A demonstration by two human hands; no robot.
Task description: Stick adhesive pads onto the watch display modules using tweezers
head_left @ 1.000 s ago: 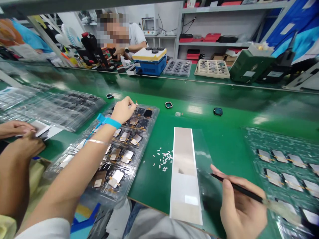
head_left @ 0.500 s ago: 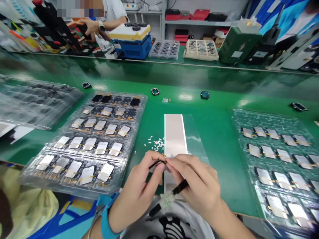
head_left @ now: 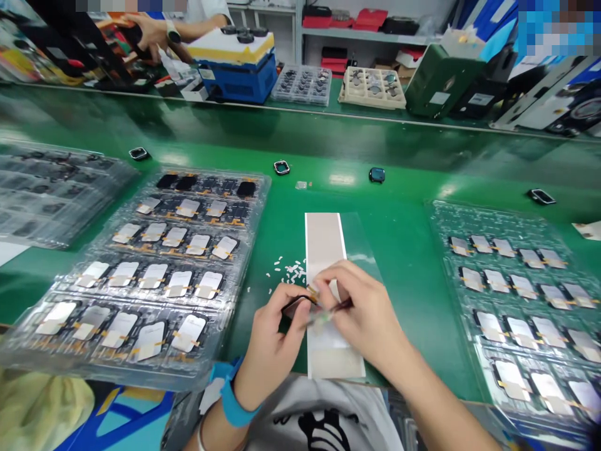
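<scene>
My left hand [head_left: 275,341], with a blue band at the wrist, pinches a small dark-edged watch screen [head_left: 295,303] between thumb and fingers. An orange flex tab [head_left: 312,293] sticks out at its right end. My right hand [head_left: 364,307] is curled close beside it, its fingertips at the tab. Across its palm lies a thin black tool [head_left: 327,314] with a clear, greenish wrapped middle, blurred by motion; its kind is unclear. Under the hands is a beige strip with white edges [head_left: 323,235]. Small white pieces [head_left: 295,272] are scattered to its left.
A clear tray [head_left: 256,241] of silver-backed screens stands left, another tray [head_left: 446,225] right. More clear trays [head_left: 61,188] are stacked far left. Several watch cases, one a dark case [head_left: 376,175], line the back. Behind the ledge are a blue machine [head_left: 248,78] and a co-worker's hand [head_left: 149,34].
My right hand has shifted its grip at the tab, and the black tool has swung from pointing down toward my lap to nearly level. The left hand still holds the screen. The view has shifted slightly.
</scene>
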